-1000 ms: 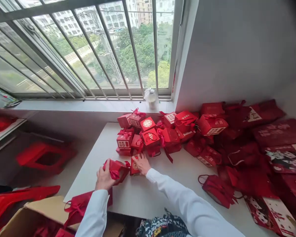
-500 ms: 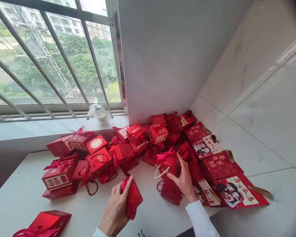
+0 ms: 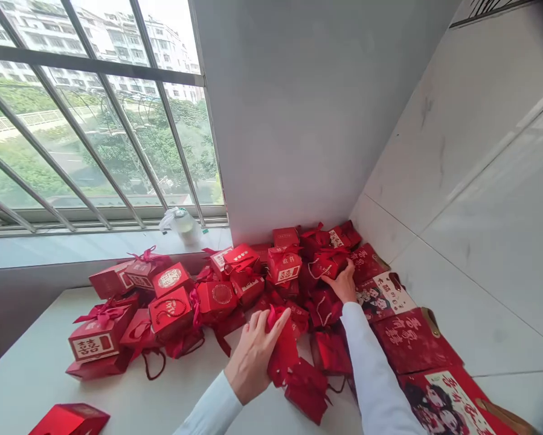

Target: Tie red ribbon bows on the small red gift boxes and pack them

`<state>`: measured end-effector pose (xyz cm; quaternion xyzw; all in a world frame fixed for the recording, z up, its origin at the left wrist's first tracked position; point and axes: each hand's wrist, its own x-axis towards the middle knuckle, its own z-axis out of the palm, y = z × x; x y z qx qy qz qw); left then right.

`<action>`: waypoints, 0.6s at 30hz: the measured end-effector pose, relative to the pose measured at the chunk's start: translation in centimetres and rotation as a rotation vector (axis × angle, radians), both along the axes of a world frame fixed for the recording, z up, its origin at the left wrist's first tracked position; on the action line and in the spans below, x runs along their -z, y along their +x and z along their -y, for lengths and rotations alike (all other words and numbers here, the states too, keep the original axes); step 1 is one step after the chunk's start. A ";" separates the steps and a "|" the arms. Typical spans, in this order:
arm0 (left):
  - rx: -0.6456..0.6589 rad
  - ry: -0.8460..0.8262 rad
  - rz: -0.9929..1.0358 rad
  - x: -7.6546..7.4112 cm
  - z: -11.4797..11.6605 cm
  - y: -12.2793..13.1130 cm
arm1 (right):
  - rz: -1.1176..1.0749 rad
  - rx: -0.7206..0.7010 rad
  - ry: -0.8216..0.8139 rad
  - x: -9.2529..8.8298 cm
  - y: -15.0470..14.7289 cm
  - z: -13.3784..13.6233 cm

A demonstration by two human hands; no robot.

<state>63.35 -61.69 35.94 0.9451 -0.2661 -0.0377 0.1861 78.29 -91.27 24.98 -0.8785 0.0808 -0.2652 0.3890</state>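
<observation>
My left hand point(image 3: 253, 353) grips a small red gift bag point(image 3: 284, 349) with a ribbon, fingers wrapped over its side, near the middle of the white table point(image 3: 22, 386). My right hand point(image 3: 342, 284) reaches farther back into the heap of red boxes point(image 3: 282, 266) and touches a small red bag with a cord handle point(image 3: 319, 269); its fingers curl onto it. Both sleeves are white. More small red bags point(image 3: 307, 389) lie just in front of my left hand.
Several red ribboned gift boxes point(image 3: 171, 308) are piled along the table's back. Flat printed red paper bags point(image 3: 409, 338) lie at the right by the tiled wall. A plastic bottle point(image 3: 180, 222) stands on the windowsill. One red box point(image 3: 69, 420) sits at the front left.
My view has turned right and up. My right hand has moved from a front bag to deeper in the pile. My left hand has carried its red bag right, toward the heap.
</observation>
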 end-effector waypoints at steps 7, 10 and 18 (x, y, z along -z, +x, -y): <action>0.102 -0.029 0.081 -2.6 5.2 5.7 | -0.024 -0.097 0.065 0.4 -1.4 2.3; 0.126 -0.095 0.178 -4.4 8.1 9.3 | 0.011 -0.066 0.100 0.2 -3.5 3.0; 0.053 -0.167 0.221 -8.1 16.3 19.6 | -0.020 -0.096 0.070 1.0 -10.6 3.2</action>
